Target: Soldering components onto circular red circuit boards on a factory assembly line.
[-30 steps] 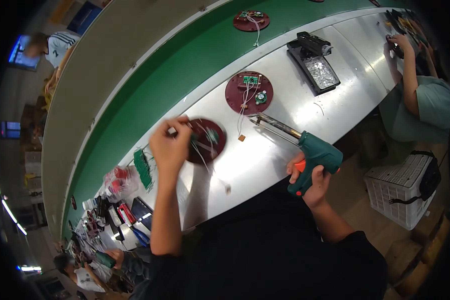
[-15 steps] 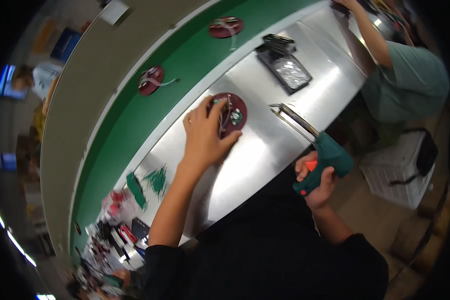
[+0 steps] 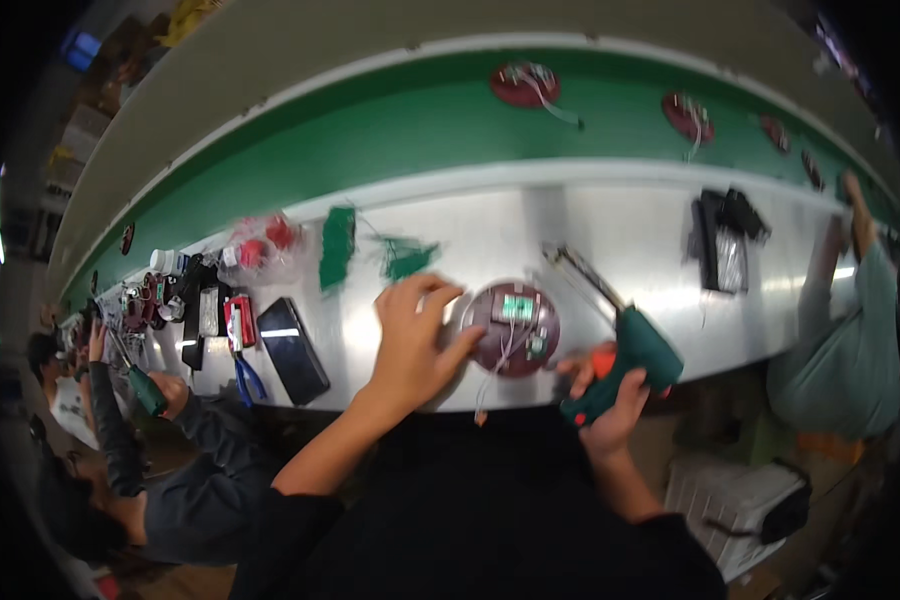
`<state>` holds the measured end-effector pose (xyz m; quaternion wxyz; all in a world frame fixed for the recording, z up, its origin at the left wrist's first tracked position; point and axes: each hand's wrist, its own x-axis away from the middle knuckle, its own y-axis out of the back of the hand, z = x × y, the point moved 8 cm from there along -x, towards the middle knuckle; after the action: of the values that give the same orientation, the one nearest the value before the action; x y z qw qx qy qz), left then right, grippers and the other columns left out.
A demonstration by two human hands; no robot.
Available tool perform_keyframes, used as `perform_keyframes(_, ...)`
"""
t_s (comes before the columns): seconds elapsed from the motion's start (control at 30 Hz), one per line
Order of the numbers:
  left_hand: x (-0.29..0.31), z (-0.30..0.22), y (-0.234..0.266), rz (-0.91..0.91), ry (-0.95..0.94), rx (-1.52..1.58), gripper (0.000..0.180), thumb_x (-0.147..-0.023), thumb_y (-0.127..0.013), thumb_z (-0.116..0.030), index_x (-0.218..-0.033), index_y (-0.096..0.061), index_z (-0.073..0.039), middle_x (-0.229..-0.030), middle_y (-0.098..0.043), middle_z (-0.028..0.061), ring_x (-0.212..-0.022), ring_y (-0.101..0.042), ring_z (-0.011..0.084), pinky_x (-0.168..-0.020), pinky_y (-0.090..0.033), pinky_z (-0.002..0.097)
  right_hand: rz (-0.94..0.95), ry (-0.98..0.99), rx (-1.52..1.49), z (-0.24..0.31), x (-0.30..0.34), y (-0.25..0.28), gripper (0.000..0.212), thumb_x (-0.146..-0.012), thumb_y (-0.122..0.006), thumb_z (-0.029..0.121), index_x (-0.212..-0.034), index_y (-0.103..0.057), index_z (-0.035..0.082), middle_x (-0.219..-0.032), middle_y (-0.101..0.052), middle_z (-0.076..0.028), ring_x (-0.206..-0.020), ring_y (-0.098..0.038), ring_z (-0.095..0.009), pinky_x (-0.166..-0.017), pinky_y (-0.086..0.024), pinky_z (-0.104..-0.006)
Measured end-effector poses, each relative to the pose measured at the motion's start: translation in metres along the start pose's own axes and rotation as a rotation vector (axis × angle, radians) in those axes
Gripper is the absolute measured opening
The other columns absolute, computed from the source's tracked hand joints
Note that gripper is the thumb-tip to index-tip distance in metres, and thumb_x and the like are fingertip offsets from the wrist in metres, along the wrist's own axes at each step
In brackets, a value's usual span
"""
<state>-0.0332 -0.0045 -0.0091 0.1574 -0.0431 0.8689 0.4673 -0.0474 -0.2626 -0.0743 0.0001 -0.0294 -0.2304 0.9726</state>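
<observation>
A round maroon disc (image 3: 487, 350) with a green circuit board and thin white wires lies on the metal bench close to its near edge. My left hand (image 3: 415, 335) is at the disc's left rim, fingers apart, with the thumb against or just over the rim. My right hand (image 3: 610, 405) is wrapped round the handle of a green soldering gun (image 3: 650, 350) with an orange trigger. Its long metal tip points up and left over the bench, to the right of the disc and clear of it.
Green strips (image 3: 337, 250) and a black phone (image 3: 293, 350) lie left of my hand, with pliers (image 3: 245, 378) beside them. A black tray (image 3: 718, 245) is at right. Similar discs (image 3: 526, 84) sit on the green belt (image 3: 400, 130). Co-workers are on both sides.
My view has swung round to the left. The disc now lies nearer the bench's near edge, and my left hand has shifted from over it to its left rim. The soldering gun stays in my right hand.
</observation>
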Motion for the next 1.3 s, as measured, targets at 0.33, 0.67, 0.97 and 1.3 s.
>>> perform_keyframes(0.33, -0.002, 0.061, 0.047, -0.082, 0.039, -0.136, 0.009, -0.086, -0.078, -0.013, -0.092, -0.072, -0.01, -0.097, -0.065, 0.0034, -0.1, -0.062, 0.0237, -0.1, -0.033, 0.0468, -0.006, 0.131, 0.076, 0.013, -0.005, 0.005, 0.064, -0.112, -0.041, 0.06, -0.125, -0.054, -0.002, -0.079, -0.054, -0.007, -0.067, -0.055, -0.016, -0.082, -0.055, -0.0401)
perform_keyframes(0.67, -0.001, 0.073, 0.024, -0.236, 0.177, -0.154, 0.01, -0.084, -0.077, -0.012, -0.089, -0.07, -0.008, -0.092, -0.062, 0.0042, -0.094, -0.06, 0.0242, -0.098, -0.032, 0.0455, -0.016, 0.098, 0.065, 0.008, 0.002, 0.003, 0.066, -0.11, -0.042, 0.063, -0.125, -0.054, -0.001, -0.083, -0.056, -0.007, -0.07, -0.055, -0.015, -0.078, -0.052, -0.0365)
perform_keyframes(0.97, -0.004, 0.071, 0.017, -0.2, 0.103, -0.211, 0.008, -0.084, -0.073, -0.007, -0.087, -0.066, -0.008, -0.088, -0.061, 0.005, -0.088, -0.059, 0.0247, -0.093, -0.034, 0.0448, 0.019, 0.058, 0.08, 0.005, -0.003, -0.006, 0.067, -0.11, -0.042, 0.063, -0.125, -0.053, -0.001, -0.083, -0.055, -0.007, -0.07, -0.055, -0.015, -0.077, -0.052, -0.0361)
perform_keyframes(1.3, -0.012, 0.07, 0.013, -0.156, 0.067, -0.18, 0.011, -0.083, -0.072, -0.007, -0.088, -0.063, -0.009, -0.089, -0.06, 0.0048, -0.088, -0.059, 0.0245, -0.092, -0.034, 0.0434, 0.003, 0.044, 0.112, 0.002, 0.006, -0.005, 0.067, -0.109, -0.043, 0.064, -0.123, -0.053, -0.001, -0.081, -0.054, -0.007, -0.069, -0.055, -0.015, -0.075, -0.05, -0.0358)
